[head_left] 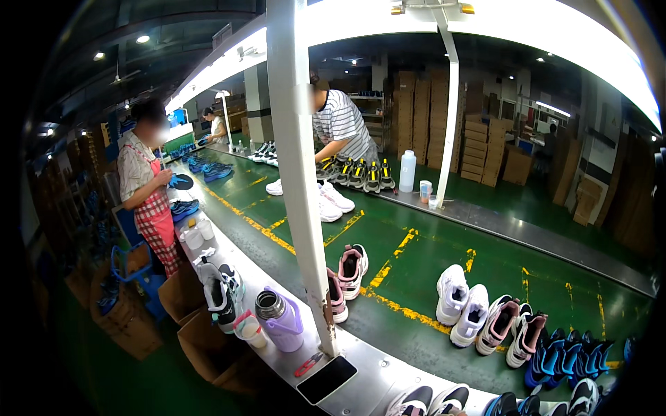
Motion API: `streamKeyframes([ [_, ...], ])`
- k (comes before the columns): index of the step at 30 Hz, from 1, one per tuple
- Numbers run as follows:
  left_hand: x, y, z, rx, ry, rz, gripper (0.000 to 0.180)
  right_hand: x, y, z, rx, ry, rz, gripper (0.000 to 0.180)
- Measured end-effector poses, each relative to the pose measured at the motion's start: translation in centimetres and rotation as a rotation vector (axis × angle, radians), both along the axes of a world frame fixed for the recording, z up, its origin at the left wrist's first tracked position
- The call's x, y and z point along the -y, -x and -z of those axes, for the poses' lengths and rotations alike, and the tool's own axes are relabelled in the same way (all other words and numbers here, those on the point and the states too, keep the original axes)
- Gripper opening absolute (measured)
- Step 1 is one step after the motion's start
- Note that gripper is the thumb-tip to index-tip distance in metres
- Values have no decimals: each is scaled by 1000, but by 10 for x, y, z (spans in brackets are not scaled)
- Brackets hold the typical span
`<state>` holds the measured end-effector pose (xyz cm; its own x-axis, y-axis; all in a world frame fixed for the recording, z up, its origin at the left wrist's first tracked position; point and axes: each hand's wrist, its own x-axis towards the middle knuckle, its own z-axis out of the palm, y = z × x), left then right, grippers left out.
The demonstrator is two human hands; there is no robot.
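Note:
Neither my left hand nor my right hand shows in the head view. Along the metal ledge in front of me stand a lilac flask [282, 320] without a lid on its mouth, a small cup [250, 328] and a dark-screened phone [327, 380]. A red-handled small tool [309, 364] lies beside the phone. Black-and-white sneakers [220, 298] rest left of the flask. On the green belt [395, 312] are white sneakers [453, 295], white-and-pink sneakers [498, 324] and blue-black sneakers [555, 357]. More sneakers [411, 401] are cut off by the lower edge.
A white post [295, 159] rises from the ledge and partly hides a sneaker pair. Open cardboard boxes [211, 347] stand below left. One person in a checked apron [156, 222] is at the left; another in a striped shirt [343, 125] leans over the far side, near a clear bottle [407, 172].

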<state>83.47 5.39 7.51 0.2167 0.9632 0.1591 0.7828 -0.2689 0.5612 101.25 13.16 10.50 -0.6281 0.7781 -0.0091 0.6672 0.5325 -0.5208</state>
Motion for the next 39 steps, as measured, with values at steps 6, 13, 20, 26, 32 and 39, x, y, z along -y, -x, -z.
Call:
streamKeyframes([
  [6, 9, 15, 8, 161, -136, 128, 29, 1, -8, 6, -37, -31, -4, 49],
  [13, -11, -9, -1, -52, 38, 113, 26, -4, -2, 7, -14, 82, 86, 48],
  [20, -12, -15, 9, 75, -102, -12, 21, -11, -15, 10, 19, 41, 24, 60],
  [26, -7, -23, 11, 125, -110, -132, 30, -9, -10, -22, -202, 93, -109, 63],
  [32, 9, -14, 7, 253, -180, -372, 50, -10, 13, 4, -239, 31, -159, 45],
  [39, 12, -25, 50, 383, 43, -505, 36, -9, 21, -14, -77, 35, -245, 43],
])
